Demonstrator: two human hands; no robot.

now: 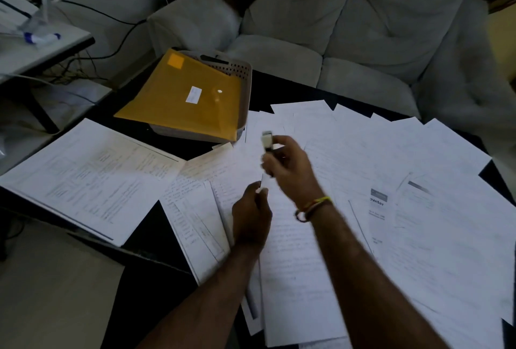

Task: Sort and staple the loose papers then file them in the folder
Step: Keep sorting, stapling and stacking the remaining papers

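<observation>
Right hand (287,170) gripping a small blurred stapler (267,140) above the loose papers (418,158); left hand (251,217) pinching a sheet corner just below it. Papers lying fanned across the dark bench (145,237), yellow folder (184,94) sitting on the basket (240,69) behind-left

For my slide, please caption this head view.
Right hand holds small stapler; left hand pinches white loose papers near yellow folder.
</observation>
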